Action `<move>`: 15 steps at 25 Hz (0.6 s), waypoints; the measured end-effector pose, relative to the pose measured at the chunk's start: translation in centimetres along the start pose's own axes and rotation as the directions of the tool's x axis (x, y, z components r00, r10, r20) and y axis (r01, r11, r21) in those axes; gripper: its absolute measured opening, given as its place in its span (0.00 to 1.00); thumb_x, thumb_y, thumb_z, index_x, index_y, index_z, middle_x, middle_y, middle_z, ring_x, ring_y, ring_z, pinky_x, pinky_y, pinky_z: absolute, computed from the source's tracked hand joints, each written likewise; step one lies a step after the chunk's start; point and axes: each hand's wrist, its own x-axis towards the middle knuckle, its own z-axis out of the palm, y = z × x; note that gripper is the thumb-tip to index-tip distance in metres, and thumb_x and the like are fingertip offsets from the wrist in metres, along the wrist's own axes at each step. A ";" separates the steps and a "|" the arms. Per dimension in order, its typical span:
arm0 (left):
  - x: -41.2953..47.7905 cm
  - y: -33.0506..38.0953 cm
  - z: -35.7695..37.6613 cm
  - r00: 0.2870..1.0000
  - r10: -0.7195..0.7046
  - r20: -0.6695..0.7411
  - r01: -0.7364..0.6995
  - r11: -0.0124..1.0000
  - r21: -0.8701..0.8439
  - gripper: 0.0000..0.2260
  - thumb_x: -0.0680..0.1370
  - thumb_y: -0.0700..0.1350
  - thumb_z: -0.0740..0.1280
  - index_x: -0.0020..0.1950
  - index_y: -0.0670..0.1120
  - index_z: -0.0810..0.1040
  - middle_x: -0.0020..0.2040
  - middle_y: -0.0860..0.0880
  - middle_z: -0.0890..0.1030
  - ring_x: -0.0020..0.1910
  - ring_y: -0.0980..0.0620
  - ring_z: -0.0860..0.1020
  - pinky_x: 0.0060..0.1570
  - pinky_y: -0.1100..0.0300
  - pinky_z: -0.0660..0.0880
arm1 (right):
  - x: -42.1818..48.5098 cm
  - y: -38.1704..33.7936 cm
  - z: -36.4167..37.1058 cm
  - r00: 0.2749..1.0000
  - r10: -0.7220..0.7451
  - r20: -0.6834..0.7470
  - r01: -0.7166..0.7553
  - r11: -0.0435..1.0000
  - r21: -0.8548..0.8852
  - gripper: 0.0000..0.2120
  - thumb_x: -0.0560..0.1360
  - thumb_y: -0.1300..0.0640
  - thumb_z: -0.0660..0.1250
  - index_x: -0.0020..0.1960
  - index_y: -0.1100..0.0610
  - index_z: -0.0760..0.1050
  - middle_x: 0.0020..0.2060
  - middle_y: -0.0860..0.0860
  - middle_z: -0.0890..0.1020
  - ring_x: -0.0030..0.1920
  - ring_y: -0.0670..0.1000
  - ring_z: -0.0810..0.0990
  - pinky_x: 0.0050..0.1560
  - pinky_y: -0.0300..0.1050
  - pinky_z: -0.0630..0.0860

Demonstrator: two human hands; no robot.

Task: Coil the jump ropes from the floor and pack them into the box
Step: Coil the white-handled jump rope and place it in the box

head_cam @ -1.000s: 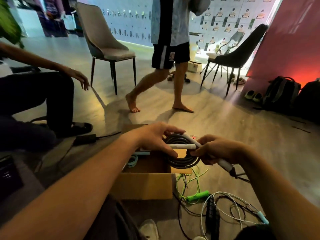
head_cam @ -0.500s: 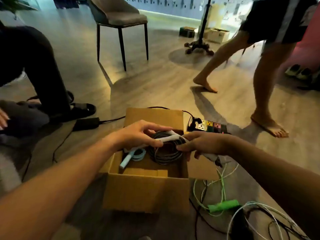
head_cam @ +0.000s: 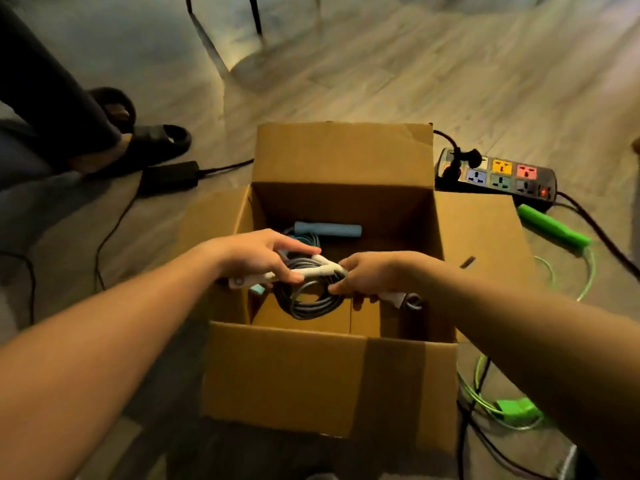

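Top of grey rope (head_cam: 311,301) coil hidden under L hand (head_cam: 263,258) & R hand (head_cam: 370,275); handles mostly covered. Blue rope (head_cam: 329,230): coil largely behind L hand. Green rope (head_cam: 550,230): mid part hidden by R arm (head_cam: 519,341). Chair legs (head_cam: 256,12) cut off at far edge. Strip (head_cam: 498,174) labels too small to read.

left arm (head_cam: 104,341) and right arm (head_cam: 519,334) reach forward, converging. left hand (head_cam: 258,258) palm down, fingers curled, gripping rope (head_cam: 304,306). right hand (head_cam: 369,275) close beside, gripping same rope.

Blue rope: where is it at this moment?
Head view: the blue rope lies inside the box, near its far wall, left of centre, just beyond the grey coil.
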 end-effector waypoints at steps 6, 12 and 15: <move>3.8 -0.9 3.0 0.979 -0.169 0.113 0.147 0.973 0.179 0.25 0.74 0.46 0.74 0.67 0.66 0.74 0.53 0.58 0.75 0.53 0.54 0.77 0.52 0.57 0.76 | 3.3 2.7 3.3 0.979 0.179 0.096 -0.158 0.968 -0.194 0.15 0.80 0.47 0.64 0.65 0.52 0.74 0.54 0.53 0.79 0.52 0.53 0.79 0.55 0.51 0.76; 5.8 -3.1 6.1 0.987 -0.151 -0.061 0.161 0.953 0.255 0.20 0.76 0.44 0.72 0.67 0.58 0.77 0.48 0.55 0.77 0.39 0.59 0.73 0.40 0.66 0.68 | 4.4 3.7 3.2 0.987 -0.025 -0.156 -0.081 0.768 -0.635 0.22 0.78 0.48 0.67 0.69 0.54 0.74 0.64 0.55 0.76 0.67 0.57 0.72 0.64 0.50 0.70; 6.1 -4.0 6.7 0.981 -0.142 -0.132 0.162 0.975 0.151 0.18 0.75 0.47 0.73 0.65 0.56 0.80 0.56 0.52 0.80 0.44 0.58 0.76 0.49 0.64 0.71 | 5.0 4.6 3.1 0.973 -0.025 -0.229 -0.127 0.771 -0.624 0.20 0.77 0.48 0.67 0.66 0.56 0.76 0.66 0.56 0.75 0.73 0.59 0.65 0.70 0.57 0.67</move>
